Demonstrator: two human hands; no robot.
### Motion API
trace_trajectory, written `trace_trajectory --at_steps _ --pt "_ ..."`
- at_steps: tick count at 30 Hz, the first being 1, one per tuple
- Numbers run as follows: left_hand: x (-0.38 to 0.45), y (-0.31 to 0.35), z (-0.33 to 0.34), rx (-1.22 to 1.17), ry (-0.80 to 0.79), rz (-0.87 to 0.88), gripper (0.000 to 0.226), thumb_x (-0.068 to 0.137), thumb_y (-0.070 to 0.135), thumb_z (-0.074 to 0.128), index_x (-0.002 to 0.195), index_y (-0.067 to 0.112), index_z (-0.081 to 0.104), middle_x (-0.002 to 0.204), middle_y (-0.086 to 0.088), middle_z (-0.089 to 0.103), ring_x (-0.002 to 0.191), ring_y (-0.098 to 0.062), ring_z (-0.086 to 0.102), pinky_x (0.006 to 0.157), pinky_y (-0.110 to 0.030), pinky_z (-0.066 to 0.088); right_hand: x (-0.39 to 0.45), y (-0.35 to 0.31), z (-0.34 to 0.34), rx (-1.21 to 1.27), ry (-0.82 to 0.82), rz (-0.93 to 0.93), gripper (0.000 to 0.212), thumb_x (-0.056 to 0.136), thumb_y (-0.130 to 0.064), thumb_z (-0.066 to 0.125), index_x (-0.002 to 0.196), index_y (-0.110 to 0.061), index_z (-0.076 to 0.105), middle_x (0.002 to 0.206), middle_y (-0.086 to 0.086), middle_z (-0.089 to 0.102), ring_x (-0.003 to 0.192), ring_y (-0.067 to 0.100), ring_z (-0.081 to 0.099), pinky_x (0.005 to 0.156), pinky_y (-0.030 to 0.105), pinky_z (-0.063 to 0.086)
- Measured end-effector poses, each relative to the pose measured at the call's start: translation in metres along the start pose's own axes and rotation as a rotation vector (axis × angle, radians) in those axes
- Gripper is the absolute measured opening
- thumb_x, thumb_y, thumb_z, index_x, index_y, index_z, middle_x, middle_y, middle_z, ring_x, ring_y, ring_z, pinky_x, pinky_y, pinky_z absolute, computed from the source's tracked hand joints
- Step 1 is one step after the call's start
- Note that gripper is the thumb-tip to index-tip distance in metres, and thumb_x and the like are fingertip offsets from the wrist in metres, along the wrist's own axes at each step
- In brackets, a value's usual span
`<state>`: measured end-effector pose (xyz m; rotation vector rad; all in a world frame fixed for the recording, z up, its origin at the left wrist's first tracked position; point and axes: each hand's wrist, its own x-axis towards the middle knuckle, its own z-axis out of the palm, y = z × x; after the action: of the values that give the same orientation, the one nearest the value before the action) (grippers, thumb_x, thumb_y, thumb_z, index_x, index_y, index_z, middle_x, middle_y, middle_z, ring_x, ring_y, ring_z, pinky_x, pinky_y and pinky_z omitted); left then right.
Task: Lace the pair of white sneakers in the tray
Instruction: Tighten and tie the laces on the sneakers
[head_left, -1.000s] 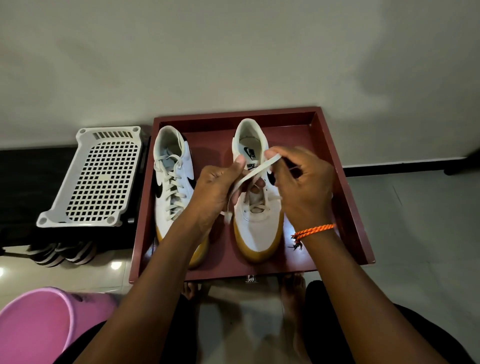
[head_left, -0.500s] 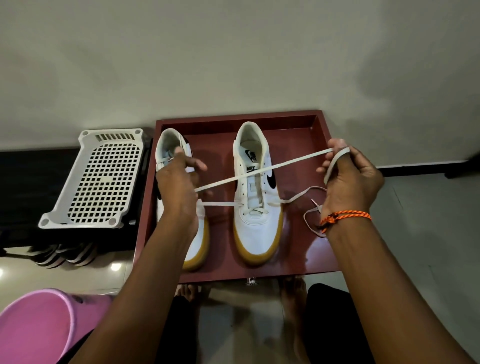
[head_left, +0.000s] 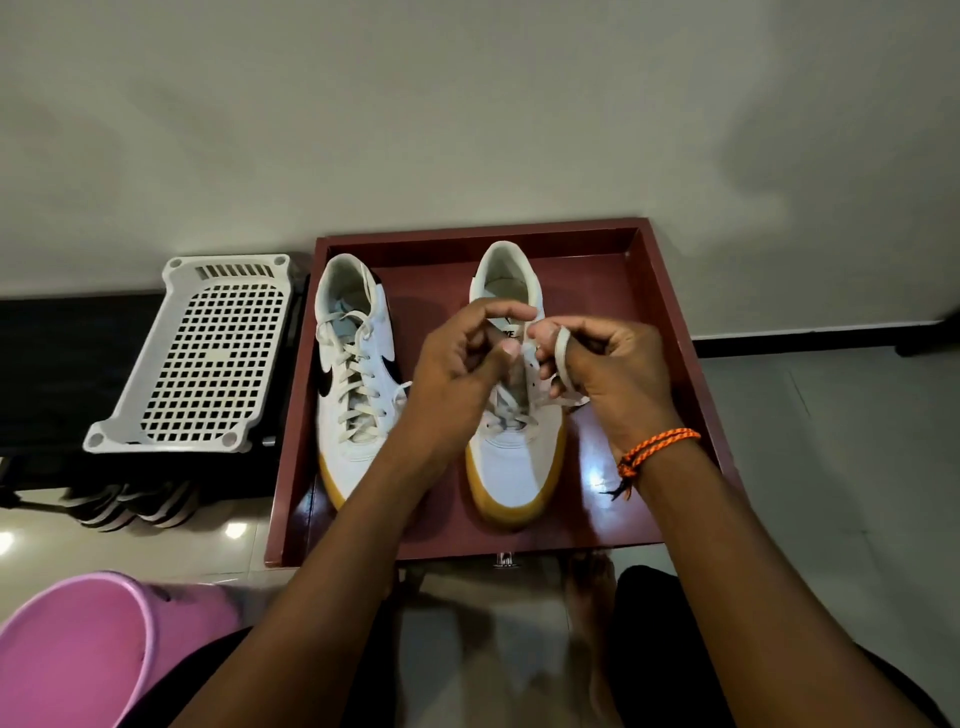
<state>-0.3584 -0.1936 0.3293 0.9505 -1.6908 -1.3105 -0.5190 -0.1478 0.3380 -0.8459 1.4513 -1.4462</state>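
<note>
While the smooth white, gum-soled right sneaker (head_left: 511, 457) is sitting in the maroon tray (head_left: 670, 332), your curled left hand (head_left: 457, 379) and right hand (head_left: 608, 374) are pinching its flat lace (head_left: 562, 358) above the tongue.

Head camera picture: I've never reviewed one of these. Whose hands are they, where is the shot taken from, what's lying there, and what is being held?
There is no machine here. The camera sits on a person's head and looks forward and down, so the two arms reaching in are the wearer's own. A dark red tray on the floor holds two white sneakers. The left sneaker is already laced. Both hands work over the right sneaker: the right hand, with an orange bracelet, has the white shoelace looped round its fingers, and the left hand has curled fingers at the eyelets; whether it pinches the lace is unclear. Beside the tray are a white perforated rack and a pink tub.
</note>
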Motion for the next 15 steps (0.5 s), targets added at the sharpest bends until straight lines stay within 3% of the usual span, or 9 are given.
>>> trace_trajectory --at_steps 3,5,7,8,10,12,15 --pt "0.004 0.002 -0.014 -0.114 0.106 -0.082 0.028 0.103 -0.010 0.052 0.124 0.002 0.067 0.071 -0.003 0.057 0.058 -0.024 0.053 0.071 -0.047 0.064 0.007 0.000 -0.009 0.062 0.137 -0.030 0.010 0.094 -0.005 0.075 0.099 0.002 0.078 0.073 0.012 0.069 0.058 0.020 0.061 0.055 0.027 0.055" --pt "0.004 0.001 -0.022 -0.091 0.184 -0.177 0.029 0.101 -0.011 0.049 0.118 0.004 0.067 0.061 0.007 0.053 0.049 -0.018 0.042 0.052 -0.034 0.054 0.011 0.001 -0.015 0.091 0.227 -0.037 0.010 0.094 -0.005 0.075 0.099 0.004 0.078 0.071 0.011 0.070 0.056 0.019 0.061 0.057 0.026 0.056" --pt "0.004 -0.004 -0.026 0.092 0.252 -0.160 0.026 0.096 -0.006 0.054 0.106 0.012 0.071 0.056 0.012 0.050 0.046 -0.010 0.041 0.048 -0.026 0.042 0.013 0.003 -0.019 0.094 0.245 -0.007 0.011 0.093 -0.004 0.076 0.099 0.006 0.077 0.070 0.011 0.070 0.055 0.020 0.062 0.058 0.025 0.056" --pt "0.003 -0.005 -0.027 0.229 0.274 -0.114 0.025 0.091 0.000 0.057 0.101 0.016 0.073 0.060 0.013 0.054 0.050 -0.008 0.048 0.051 -0.028 0.044 0.012 0.003 -0.019 0.091 0.206 0.023 0.012 0.093 -0.003 0.076 0.100 0.006 0.077 0.071 0.011 0.070 0.056 0.020 0.063 0.058 0.025 0.057" --pt "-0.001 -0.004 -0.022 0.476 0.249 0.036 0.027 0.083 0.007 0.057 0.101 0.019 0.074 0.084 0.009 0.067 0.081 -0.009 0.066 0.074 -0.037 0.056 0.009 0.002 -0.017 0.068 0.034 0.086 0.013 0.095 -0.004 0.074 0.102 0.006 0.077 0.075 0.014 0.070 0.060 0.020 0.064 0.060 0.025 0.058" --pt "-0.002 -0.003 -0.012 0.359 0.133 0.079 0.034 0.088 0.002 0.054 0.114 0.014 0.073 0.109 0.001 0.072 0.108 -0.016 0.069 0.094 -0.043 0.057 0.003 0.000 -0.009 0.023 -0.160 0.112 0.013 0.098 -0.002 0.069 0.104 0.006 0.076 0.079 0.016 0.071 0.064 0.020 0.066 0.063 0.026 0.059" --pt "-0.002 0.000 0.004 0.164 -0.013 0.038 0.029 0.107 0.000 0.050 0.126 0.007 0.071 0.108 -0.008 0.075 0.097 -0.017 0.074 0.084 -0.029 0.059 -0.001 0.002 0.000 -0.100 -0.202 0.029 0.011 0.098 0.001 0.068 0.103 0.000 0.077 0.080 0.014 0.077 0.068 0.023 0.074 0.066 0.031 0.063"
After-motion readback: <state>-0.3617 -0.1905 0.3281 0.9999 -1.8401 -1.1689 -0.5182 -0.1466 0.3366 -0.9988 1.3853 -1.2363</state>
